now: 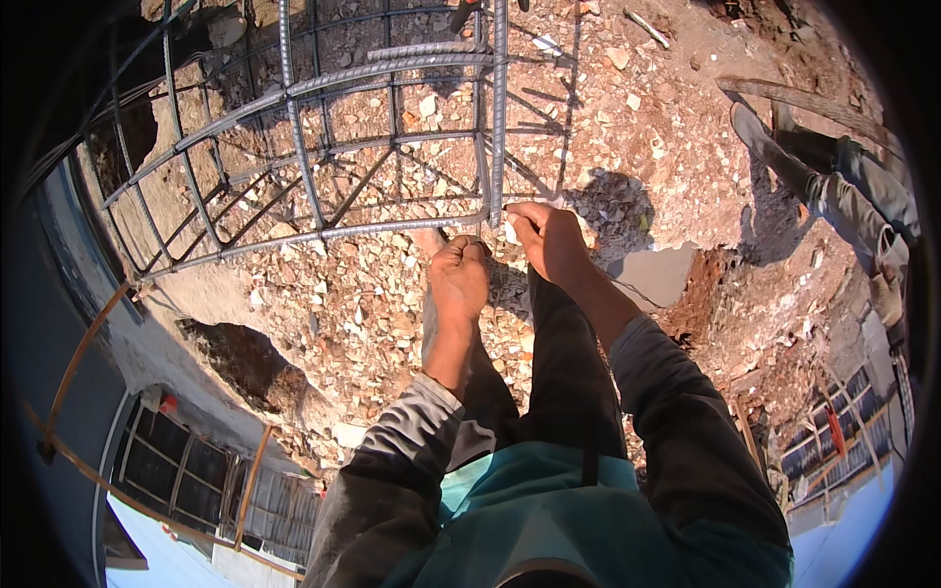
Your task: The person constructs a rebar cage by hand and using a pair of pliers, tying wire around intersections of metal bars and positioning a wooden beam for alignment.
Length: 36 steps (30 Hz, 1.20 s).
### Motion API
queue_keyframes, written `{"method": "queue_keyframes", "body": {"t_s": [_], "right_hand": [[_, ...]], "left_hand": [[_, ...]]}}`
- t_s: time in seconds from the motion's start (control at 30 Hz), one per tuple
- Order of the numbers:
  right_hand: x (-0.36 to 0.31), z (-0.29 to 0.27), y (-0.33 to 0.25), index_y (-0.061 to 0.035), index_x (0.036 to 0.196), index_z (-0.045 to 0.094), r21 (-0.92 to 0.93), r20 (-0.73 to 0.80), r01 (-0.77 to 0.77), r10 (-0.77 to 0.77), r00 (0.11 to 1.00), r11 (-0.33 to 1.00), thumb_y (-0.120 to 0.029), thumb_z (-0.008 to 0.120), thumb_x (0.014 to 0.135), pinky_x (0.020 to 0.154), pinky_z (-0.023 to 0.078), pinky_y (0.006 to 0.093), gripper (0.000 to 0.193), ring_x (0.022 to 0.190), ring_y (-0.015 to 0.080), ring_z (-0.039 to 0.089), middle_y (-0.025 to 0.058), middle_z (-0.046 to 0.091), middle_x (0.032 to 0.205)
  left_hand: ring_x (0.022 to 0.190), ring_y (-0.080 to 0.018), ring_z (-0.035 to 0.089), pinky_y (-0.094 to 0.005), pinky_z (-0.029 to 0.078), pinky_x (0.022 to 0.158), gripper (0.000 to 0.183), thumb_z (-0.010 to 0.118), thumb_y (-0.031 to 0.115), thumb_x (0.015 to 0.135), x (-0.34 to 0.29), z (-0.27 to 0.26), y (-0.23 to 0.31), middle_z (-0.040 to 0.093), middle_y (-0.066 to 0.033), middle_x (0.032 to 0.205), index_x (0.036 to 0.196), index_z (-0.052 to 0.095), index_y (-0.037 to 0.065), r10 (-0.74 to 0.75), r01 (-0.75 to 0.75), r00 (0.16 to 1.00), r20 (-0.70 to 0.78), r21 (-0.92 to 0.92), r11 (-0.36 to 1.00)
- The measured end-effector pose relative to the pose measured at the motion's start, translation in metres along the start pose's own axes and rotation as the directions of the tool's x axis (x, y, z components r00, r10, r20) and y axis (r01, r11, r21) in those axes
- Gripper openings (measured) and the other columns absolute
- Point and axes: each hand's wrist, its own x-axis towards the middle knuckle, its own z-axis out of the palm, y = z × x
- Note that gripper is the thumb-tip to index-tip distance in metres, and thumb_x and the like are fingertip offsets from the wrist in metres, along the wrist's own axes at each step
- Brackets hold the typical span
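Note:
A rebar cage of ribbed steel bars and bent stirrups stretches from the upper middle to the left, and its near corner is in front of me. At that corner my right hand is closed, thumb and forefinger pinched against the upright ribbed bar. My left hand is closed in a fist just below the bent end of the near bar. What either hand holds, if anything, is too small or hidden to make out.
Rubble-strewn ground lies under the cage. A hole opens at left, and a grey slab lies right of my legs. Another person's trousered legs stand at far right. A wall and wooden poles border the left.

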Motion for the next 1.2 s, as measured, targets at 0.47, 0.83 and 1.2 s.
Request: {"method": "queue_keyframes", "body": {"t_s": [0.47,0.83,1.2], "right_hand": [[-0.061,-0.016,-0.053,0.0084,0.118,0.058,0.624,0.213,-0.436,0.395,0.894,0.649,-0.002,0.048,0.092,0.053,0.040,0.0204,0.030,0.061,0.0046,0.050,0.0026,0.060,0.071],[-0.065,-0.047,-0.102,0.0102,0.117,0.055,0.668,0.334,-0.500,0.379,0.863,0.551,-0.005,0.045,0.093,0.054,0.044,0.0222,0.030,0.060,0.0069,0.053,0.0047,0.060,0.073],[-0.035,-0.043,-0.086,-0.0031,0.111,0.055,-0.172,-0.053,0.135,-0.145,0.988,0.976,-0.013,0.064,0.085,0.060,0.049,0.0380,0.029,0.066,0.0320,0.062,0.0132,0.059,0.070]], "left_hand": [[0.059,-0.0158,0.058,-0.0265,0.045,0.051,0.025,0.050,0.015,0.087,0.014,0.003,0.035,0.063,-0.0109,0.068,0.079,0.066,-0.003,-0.156,0.129,0.959,0.235,0.127,0.983],[0.062,-0.0173,0.062,-0.0266,0.051,0.053,0.026,0.049,0.016,0.086,0.028,-0.010,0.054,0.068,-0.0137,0.080,0.089,0.064,-0.005,-0.306,0.358,0.866,0.397,-0.063,0.932],[0.047,-0.0121,0.050,-0.0258,0.046,0.049,0.031,0.044,0.002,0.084,0.039,-0.018,0.032,0.057,-0.0047,0.059,0.105,0.065,-0.007,-0.200,0.228,0.781,0.591,0.028,0.973]]}}
